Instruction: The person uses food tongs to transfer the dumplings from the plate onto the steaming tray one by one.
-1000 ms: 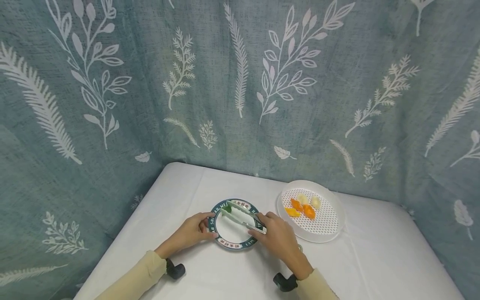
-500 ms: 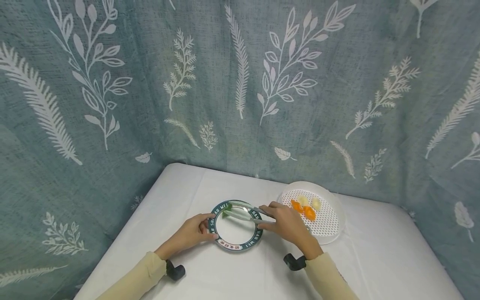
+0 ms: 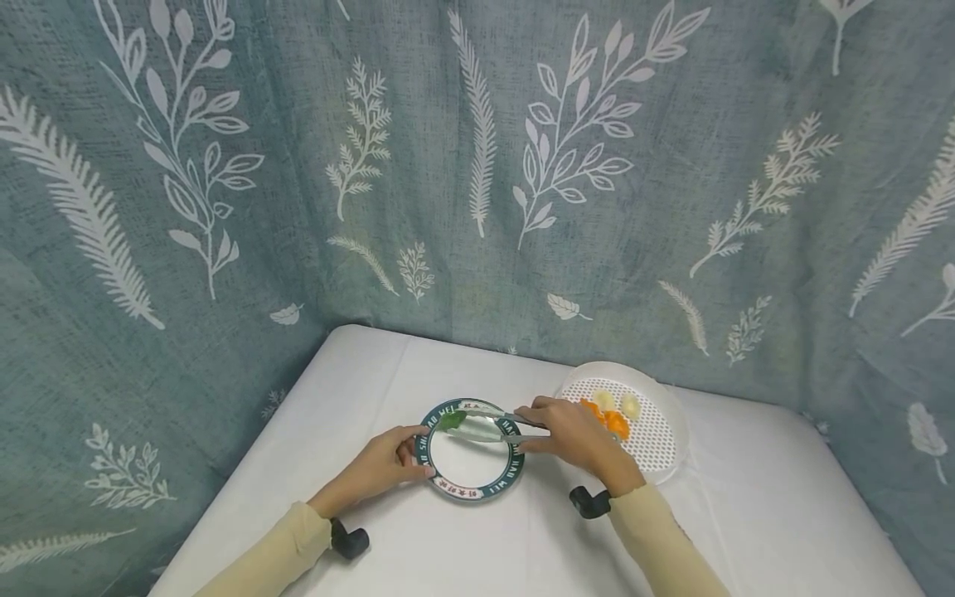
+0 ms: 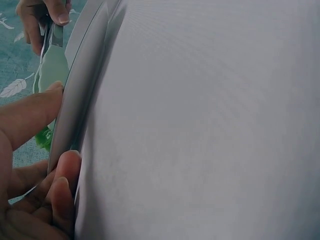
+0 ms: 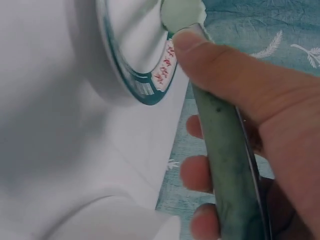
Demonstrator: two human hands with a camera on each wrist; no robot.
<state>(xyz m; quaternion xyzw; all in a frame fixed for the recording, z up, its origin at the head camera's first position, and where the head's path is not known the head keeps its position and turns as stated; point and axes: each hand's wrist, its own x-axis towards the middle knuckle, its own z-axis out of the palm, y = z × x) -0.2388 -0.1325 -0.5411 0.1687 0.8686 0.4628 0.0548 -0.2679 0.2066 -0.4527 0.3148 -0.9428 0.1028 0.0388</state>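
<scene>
In the head view my left hand (image 3: 376,464) pinches the left rim of a round white plate (image 3: 462,464) with a dark green lettered border. The left wrist view shows thumb above the rim (image 4: 80,100) and fingers curled beneath it. My right hand (image 3: 573,439), right of the plate, grips metal tongs (image 3: 525,419) with pale green, scalloped ends. Those ends reach over the plate to its upper left, at a green leafy piece (image 3: 451,419). Whether they squeeze the leaf is too small to tell. Close up, the right thumb presses along the tongs' handle (image 5: 225,155).
Behind the right hand stands a white round tray (image 3: 675,423) with a perforated base. Orange pieces (image 3: 615,424) and pale yellow pieces (image 3: 630,405) lie in it, partly behind the hand. White cloth (image 3: 418,547) covers the table, and a teal leaf-patterned curtain (image 3: 448,274) hangs behind.
My right hand has shifted right and slightly up, drawing the tongs back and turning them flatter. More of the green leaf shows at their ends. My left hand and the plate stay put.
</scene>
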